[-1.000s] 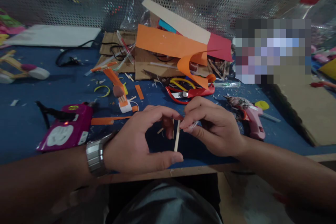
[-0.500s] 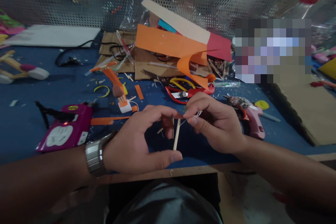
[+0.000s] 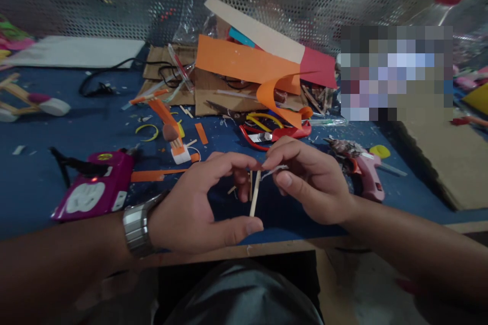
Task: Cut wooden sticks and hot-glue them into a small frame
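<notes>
A thin wooden stick stands nearly upright between the thumb and index finger of my left hand. A second slim stick shows behind it, near the curled fingers. White thread runs from the upper part of the held stick toward my right hand. That hand's index fingertip meets the left index fingertip at the stick's top. Its thumb stands apart from the index finger, with the loose thread end in the gap. Its other fingers are curled and partly hidden.
A pink glue gun lies right of my hands, near a cardboard sheet. Red-handled pliers lie beyond them. On the left sit a purple power box and an orange paper-and-stick piece. Orange card lies at the back.
My right thumb has moved away from the index finger, and the thread that was pinched there now lies looser between them. The left hand keeps its hold on the stick.
</notes>
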